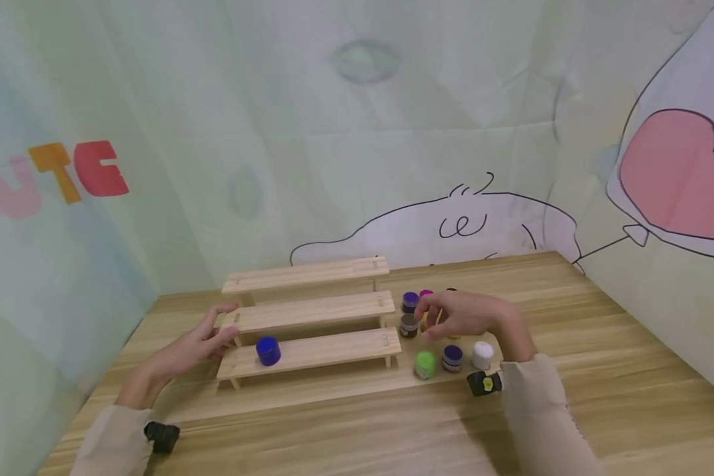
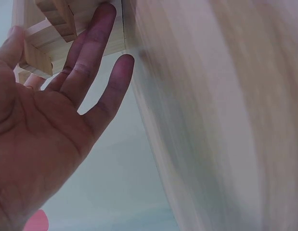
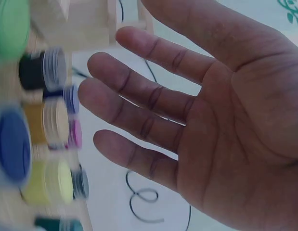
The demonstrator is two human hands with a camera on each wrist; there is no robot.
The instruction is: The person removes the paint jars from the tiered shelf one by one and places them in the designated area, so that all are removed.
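Note:
A three-tier wooden stand (image 1: 309, 314) stands on the table, with a blue-lidded paint jar (image 1: 268, 351) on its lowest tier near the left end. My left hand (image 1: 199, 340) holds the stand's left end at the middle tier, thumb in front and index finger behind; the other fingers extend under it in the left wrist view. Over the group of small paint jars hovers my right hand (image 1: 467, 314), fingers loosely bent and nothing held. Below and around it are a brown jar (image 1: 408, 326), a purple-lidded jar (image 1: 410, 302), a green jar (image 1: 425, 365), a dark blue jar (image 1: 452, 358) and a white-lidded jar (image 1: 482, 355).
In the right wrist view a yellow jar (image 3: 47, 182), an ochre jar (image 3: 45, 120) and a magenta-lidded jar (image 3: 74, 134) also show. Behind the wood-grain table (image 1: 601, 357) hangs a printed curtain (image 1: 309, 132) with cartoon drawings.

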